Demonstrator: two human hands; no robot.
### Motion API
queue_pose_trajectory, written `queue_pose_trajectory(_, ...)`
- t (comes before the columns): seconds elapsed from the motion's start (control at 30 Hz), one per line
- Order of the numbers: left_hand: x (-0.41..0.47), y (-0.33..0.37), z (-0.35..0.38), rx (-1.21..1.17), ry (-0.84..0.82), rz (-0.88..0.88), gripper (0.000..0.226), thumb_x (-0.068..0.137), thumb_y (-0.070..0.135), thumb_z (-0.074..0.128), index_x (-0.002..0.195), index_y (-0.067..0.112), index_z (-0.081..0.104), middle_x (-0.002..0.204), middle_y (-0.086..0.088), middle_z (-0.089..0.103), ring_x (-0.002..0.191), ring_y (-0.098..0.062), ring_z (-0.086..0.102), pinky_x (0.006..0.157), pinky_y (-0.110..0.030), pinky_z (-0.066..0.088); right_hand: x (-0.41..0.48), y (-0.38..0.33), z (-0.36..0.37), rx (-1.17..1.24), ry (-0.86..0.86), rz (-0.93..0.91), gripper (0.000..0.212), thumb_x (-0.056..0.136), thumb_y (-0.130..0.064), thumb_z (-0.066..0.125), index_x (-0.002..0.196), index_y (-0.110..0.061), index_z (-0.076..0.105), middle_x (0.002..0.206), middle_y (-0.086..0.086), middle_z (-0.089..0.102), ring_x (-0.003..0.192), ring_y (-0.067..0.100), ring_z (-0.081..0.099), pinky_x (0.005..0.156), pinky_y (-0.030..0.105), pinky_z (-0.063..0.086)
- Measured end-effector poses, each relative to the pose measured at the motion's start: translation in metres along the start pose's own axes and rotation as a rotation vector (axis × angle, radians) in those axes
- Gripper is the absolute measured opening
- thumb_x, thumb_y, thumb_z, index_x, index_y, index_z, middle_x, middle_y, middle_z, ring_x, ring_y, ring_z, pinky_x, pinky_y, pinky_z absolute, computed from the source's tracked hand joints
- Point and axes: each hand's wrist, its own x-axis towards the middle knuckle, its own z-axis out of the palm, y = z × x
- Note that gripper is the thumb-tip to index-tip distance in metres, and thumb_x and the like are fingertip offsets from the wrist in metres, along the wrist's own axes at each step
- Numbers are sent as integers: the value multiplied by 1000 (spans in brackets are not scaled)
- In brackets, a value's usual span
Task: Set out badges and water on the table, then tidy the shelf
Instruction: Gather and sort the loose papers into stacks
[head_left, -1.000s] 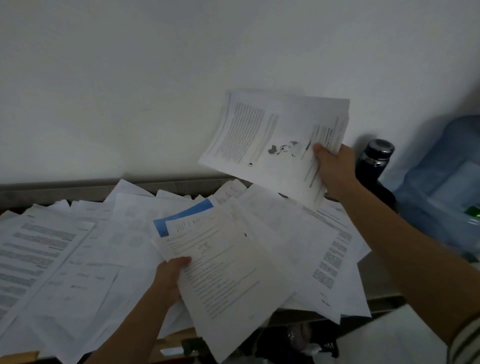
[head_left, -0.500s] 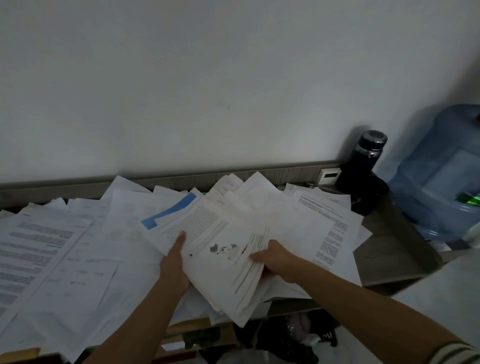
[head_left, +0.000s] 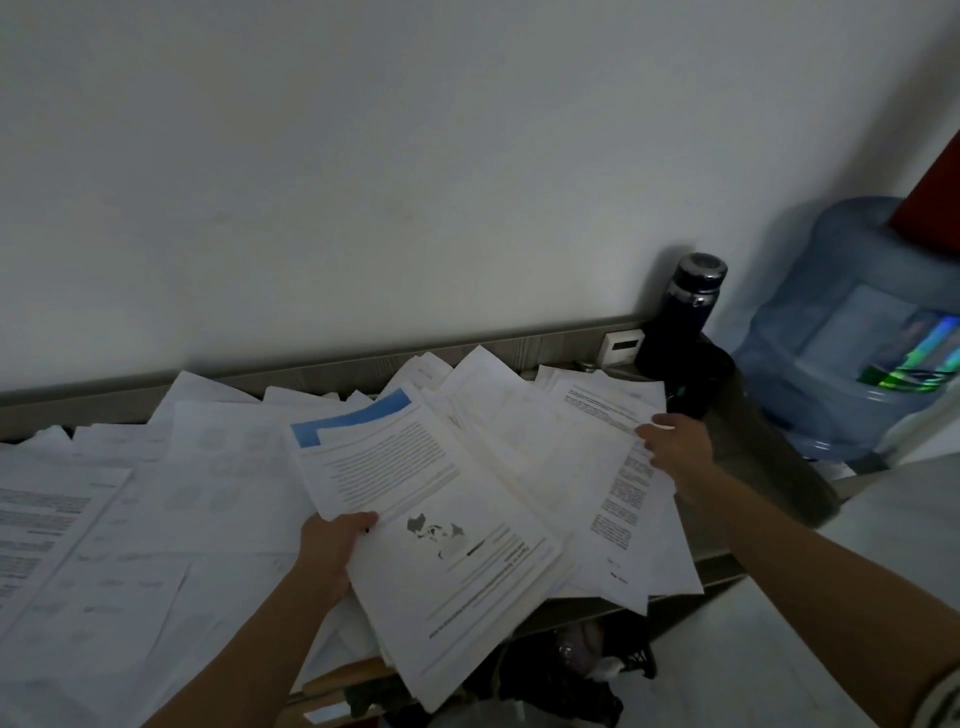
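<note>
Left hand (head_left: 332, 551): fingers were curled round the paper stack (head_left: 457, 582).
Right hand (head_left: 675, 449): fingers pinched a printed sheet (head_left: 597, 402) near the flask (head_left: 685, 312).

An office: printed papers (head_left: 208, 467) heaped on a shelf (head_left: 571, 345), water-cooler jug (head_left: 841, 364) beside.

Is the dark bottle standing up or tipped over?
Standing up. The dark bottle is upright by the wall, with its cap on top.

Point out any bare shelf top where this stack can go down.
Only the right end of the shelf top is bare: the dark strip between the right hand, the dark bottle and the front edge. Everything left of it is buried under papers.
</note>
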Motion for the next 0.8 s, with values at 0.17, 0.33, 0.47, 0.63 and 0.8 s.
queue_pose_trajectory(0.17,-3,0,2,51,2,15,34,79,-9,65,111,2,61,96,-14,64,82,-30,60,76,-38,51,-12,-17,34,98,-141,29,66,80,-21,79,133,-3,43,121,14,54,91,26,59,71,37,53)
queue_pose_trajectory(0.33,-2,-1,-1,72,-9,24,40,79,-9,66,117,2,60,107,-17,65,94,-35,61,85,-45,51,-21,-29,54,5,-268,24,48,80,-9,77,121,-3,52,102,13,63,85,28,64,62,32,54)
queue_pose_trajectory(0.47,0,-1,-2,64,5,6,37,77,-9,67,113,-1,63,103,-18,66,93,-36,62,82,-44,52,-33,-66,52,-21,-171,-316,26,87,-8,66,112,-3,66,100,10,67,84,25,64,75,35,53)
queue_pose_trajectory(0.63,1,3,-3,42,5,-23,20,79,-6,65,97,2,65,105,-21,66,85,-34,61,74,-40,53,-57,-119,14,261,-130,-484,7,87,-8,68,94,-8,66,82,2,66,71,17,64,64,30,52)
queue_pose_trajectory(0.8,7,3,-2,-113,-6,-72,38,89,30,65,122,11,61,116,-16,66,101,-34,62,88,-44,51,-62,-102,20,355,-185,-377,22,85,-4,69,106,0,65,90,7,69,76,23,66,67,34,54)
